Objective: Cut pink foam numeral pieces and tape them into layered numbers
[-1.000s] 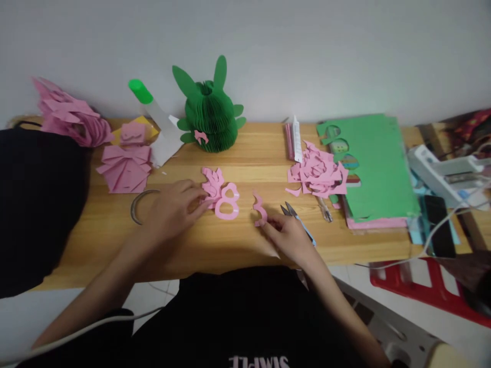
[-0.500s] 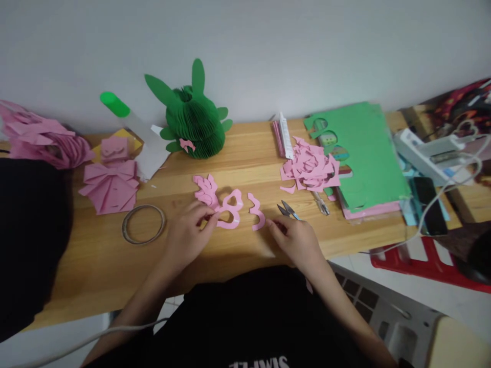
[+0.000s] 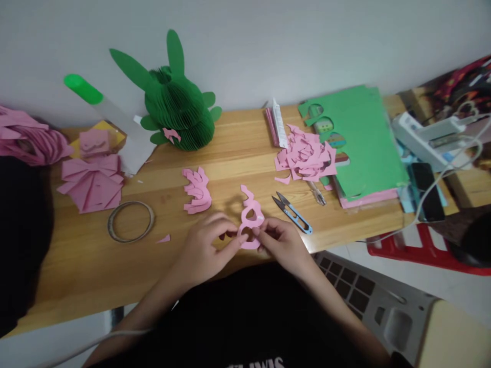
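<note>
Between my hands is a pink paper cutout [image 3: 252, 217] with two looped openings and a wavy tip. My left hand [image 3: 215, 243] pinches its lower left edge. From the other side my right hand [image 3: 282, 243] grips the lower right edge with thumb and finger. A small stack of curvy pink paper cutouts [image 3: 198, 191] lies on the table beyond my left hand. Blue-handled thread snips [image 3: 293, 213] rest just beyond my right hand, their blades apart. To the left are a roll of tape [image 3: 131, 222] and a small pink scrap [image 3: 164, 238].
At the back stands a green honeycomb paper figure [image 3: 178, 110]. Pink paper scraps [image 3: 307, 153] are heaped beside green paper sheets [image 3: 368, 143]. A folded pink paper piece [image 3: 94, 181] lies left. A phone [image 3: 427, 189] and a white power strip [image 3: 425, 140] are at the right.
My hands have come together around the looped cutout, which has moved right, away from the small stack. My right hand has moved off the snips, and the separate wavy strip no longer shows alone.
</note>
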`<state>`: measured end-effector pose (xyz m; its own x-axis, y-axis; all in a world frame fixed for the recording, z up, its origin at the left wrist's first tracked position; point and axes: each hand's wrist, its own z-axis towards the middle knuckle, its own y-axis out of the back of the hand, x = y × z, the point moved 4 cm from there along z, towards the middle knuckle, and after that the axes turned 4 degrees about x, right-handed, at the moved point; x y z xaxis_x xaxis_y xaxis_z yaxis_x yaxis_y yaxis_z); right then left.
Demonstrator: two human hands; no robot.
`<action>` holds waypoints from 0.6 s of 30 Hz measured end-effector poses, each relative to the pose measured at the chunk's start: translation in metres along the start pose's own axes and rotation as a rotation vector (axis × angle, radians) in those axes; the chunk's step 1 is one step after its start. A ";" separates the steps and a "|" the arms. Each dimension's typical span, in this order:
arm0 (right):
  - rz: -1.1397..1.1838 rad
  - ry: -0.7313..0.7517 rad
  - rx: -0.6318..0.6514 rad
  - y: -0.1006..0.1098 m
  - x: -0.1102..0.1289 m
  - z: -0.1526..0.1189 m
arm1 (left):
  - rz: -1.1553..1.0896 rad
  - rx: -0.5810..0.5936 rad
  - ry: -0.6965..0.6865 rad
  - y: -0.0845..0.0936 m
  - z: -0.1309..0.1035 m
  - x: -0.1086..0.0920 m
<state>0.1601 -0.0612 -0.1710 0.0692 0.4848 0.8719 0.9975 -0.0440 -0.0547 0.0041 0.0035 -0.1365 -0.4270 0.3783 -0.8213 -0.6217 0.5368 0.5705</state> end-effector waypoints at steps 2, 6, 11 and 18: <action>0.048 -0.021 0.032 0.001 -0.004 -0.003 | -0.145 0.033 0.082 -0.005 0.001 0.004; 0.132 -0.053 0.143 -0.003 -0.009 -0.008 | -0.465 0.071 0.302 -0.017 0.004 0.018; 0.108 -0.037 0.186 -0.006 -0.007 -0.007 | -0.560 0.125 0.343 -0.027 0.007 0.020; 0.004 -0.038 0.213 -0.001 -0.004 -0.007 | -0.579 0.120 0.407 -0.029 0.011 0.020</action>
<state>0.1590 -0.0692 -0.1712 0.0697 0.5177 0.8527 0.9770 0.1373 -0.1633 0.0203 0.0037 -0.1696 -0.2761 -0.2911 -0.9160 -0.7558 0.6546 0.0198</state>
